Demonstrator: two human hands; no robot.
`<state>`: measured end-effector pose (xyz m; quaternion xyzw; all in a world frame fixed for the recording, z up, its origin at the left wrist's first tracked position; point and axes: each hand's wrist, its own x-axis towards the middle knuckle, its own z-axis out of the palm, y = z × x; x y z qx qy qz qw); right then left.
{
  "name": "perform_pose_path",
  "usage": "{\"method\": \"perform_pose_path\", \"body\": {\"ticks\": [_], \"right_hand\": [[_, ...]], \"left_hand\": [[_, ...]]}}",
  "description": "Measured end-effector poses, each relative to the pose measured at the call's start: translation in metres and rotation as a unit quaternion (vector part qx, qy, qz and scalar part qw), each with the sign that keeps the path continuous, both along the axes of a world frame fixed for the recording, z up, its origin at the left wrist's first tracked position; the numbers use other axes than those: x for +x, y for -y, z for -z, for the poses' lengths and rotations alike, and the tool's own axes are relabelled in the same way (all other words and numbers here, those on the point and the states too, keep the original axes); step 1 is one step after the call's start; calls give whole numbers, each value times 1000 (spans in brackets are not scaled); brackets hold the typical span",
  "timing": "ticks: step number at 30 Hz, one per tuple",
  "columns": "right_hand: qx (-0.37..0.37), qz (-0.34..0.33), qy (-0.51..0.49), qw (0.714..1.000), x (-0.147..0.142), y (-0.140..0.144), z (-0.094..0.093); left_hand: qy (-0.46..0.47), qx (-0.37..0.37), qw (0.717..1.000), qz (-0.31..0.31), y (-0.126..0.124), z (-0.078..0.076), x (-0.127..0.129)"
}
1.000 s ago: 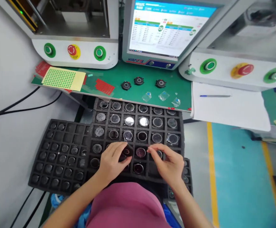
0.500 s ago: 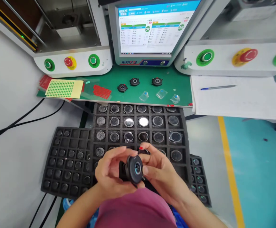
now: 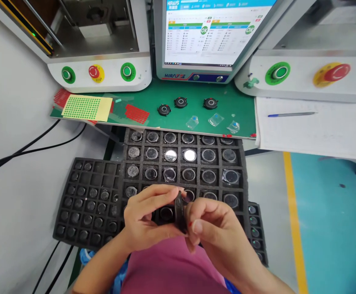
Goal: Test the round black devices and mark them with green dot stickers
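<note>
My left hand [image 3: 147,216] holds a black round watch body [image 3: 179,210] by its edges, between the thumb below and the fingers above. The watch is turned edge-on, so its faces hardly show. Close against its right side is my right hand [image 3: 214,228], thumb and index finger pinched together. A bit of red, seemingly a small red sticker [image 3: 190,224], shows at those fingertips. Under both hands lies a black foam tray [image 3: 178,165] with round watch bodies in its compartments, some wrapped in clear film.
Three watch bodies [image 3: 181,102] and clear film pieces [image 3: 216,119] lie on the green bench [image 3: 153,92]. Left of them are red stickers [image 3: 137,114] and a green-dot sheet [image 3: 86,108]. A monitor [image 3: 208,45], a pen [image 3: 291,114] on paper and a smaller tray [image 3: 96,179] surround the work.
The watch has turned from showing its sensor back to edge-on. My right hand has lowered, and the red bit has gone from its raised fingertip to the pinch beside the watch. The view shifted slightly.
</note>
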<state>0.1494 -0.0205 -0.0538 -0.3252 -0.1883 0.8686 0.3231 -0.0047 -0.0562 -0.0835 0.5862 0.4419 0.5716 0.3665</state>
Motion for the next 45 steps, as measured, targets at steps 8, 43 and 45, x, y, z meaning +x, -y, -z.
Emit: {"method": "perform_pose_path", "body": {"ticks": [8, 43, 45], "right_hand": [[-32, -22, 13, 999, -4, -3, -1], [172, 135, 118, 969, -12, 15, 15], [174, 121, 99, 972, -18, 20, 15]], "left_hand": [[-68, 18, 997, 22, -3, -6, -8], [277, -333, 901, -36, 11, -15, 18], [234, -329, 914, -43, 13, -16, 20]]}}
